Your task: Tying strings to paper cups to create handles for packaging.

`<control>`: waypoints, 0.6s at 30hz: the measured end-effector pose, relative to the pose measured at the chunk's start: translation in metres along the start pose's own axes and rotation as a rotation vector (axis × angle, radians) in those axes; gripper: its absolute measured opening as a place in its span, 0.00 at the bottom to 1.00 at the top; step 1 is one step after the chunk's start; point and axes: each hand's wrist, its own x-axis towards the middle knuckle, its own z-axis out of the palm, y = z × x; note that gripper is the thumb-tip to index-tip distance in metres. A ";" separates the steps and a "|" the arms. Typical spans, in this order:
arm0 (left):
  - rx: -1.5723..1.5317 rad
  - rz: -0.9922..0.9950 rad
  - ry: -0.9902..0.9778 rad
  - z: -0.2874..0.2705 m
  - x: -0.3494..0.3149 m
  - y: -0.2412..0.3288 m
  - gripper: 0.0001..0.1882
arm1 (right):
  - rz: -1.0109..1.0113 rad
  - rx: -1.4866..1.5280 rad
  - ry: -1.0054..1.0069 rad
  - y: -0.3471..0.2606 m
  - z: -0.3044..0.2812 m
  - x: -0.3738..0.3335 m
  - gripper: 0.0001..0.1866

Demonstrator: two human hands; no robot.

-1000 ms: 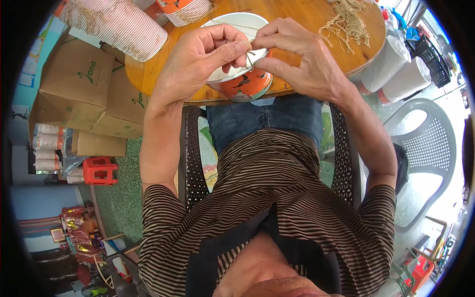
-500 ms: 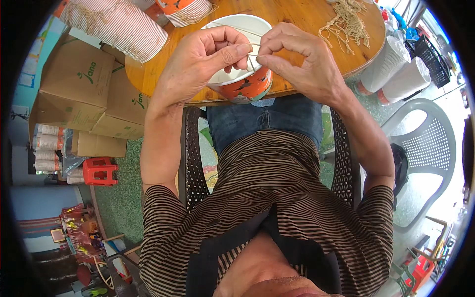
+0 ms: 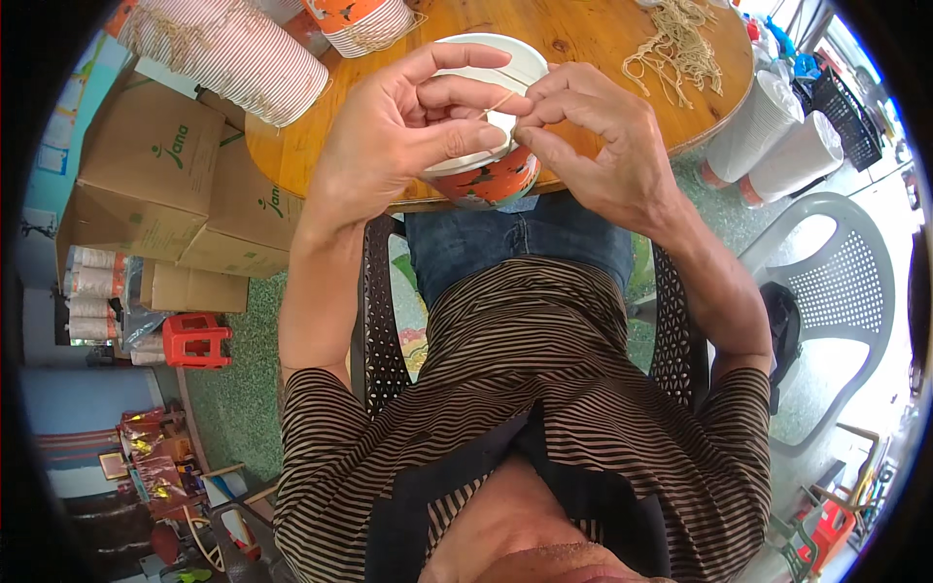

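Observation:
A paper bucket (image 3: 486, 183), orange with dark figures and white inside, stands at the near edge of the wooden table. Over its rim, my right hand (image 3: 607, 136) pinches a thin tan string (image 3: 501, 101) between thumb and fingertips. My left hand (image 3: 403, 126) is held above the bucket's left side with index finger and thumb stretched apart. Its middle finger reaches to the right fingertips, and the string crosses that finger. Both hands partly cover the bucket's rim, so the lower run of the string is hard to follow.
A bundle of loose strings (image 3: 677, 49) lies on the table (image 3: 573, 29) at the far right. Nested paper buckets (image 3: 233, 63) lie at the far left, near another orange stack (image 3: 360, 21). Cardboard boxes (image 3: 146, 155) stand left; a grey plastic chair (image 3: 846, 262) stands right.
My left fingers have spread from a pinch, and the index finger now stretches out. My right hand stays pinched and has shifted slightly right and down. The bucket has moved slightly right.

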 end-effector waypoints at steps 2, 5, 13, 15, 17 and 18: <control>0.058 0.014 0.038 0.008 -0.003 0.001 0.28 | 0.031 0.017 0.012 0.002 -0.001 -0.001 0.03; 0.208 0.066 0.100 0.018 -0.007 -0.001 0.29 | 0.023 0.029 0.010 0.001 -0.002 0.000 0.04; 0.526 0.122 0.275 0.028 -0.008 -0.009 0.19 | -0.027 -0.017 -0.009 -0.004 0.000 0.000 0.03; 0.529 0.126 0.275 0.028 -0.008 -0.009 0.18 | -0.033 -0.021 -0.007 -0.005 0.001 0.000 0.03; 0.531 0.130 0.275 0.028 -0.008 -0.009 0.17 | -0.038 -0.024 -0.006 -0.006 0.002 -0.001 0.03; 0.538 0.120 0.270 0.027 -0.009 -0.009 0.15 | -0.038 -0.015 -0.010 -0.005 0.001 0.000 0.03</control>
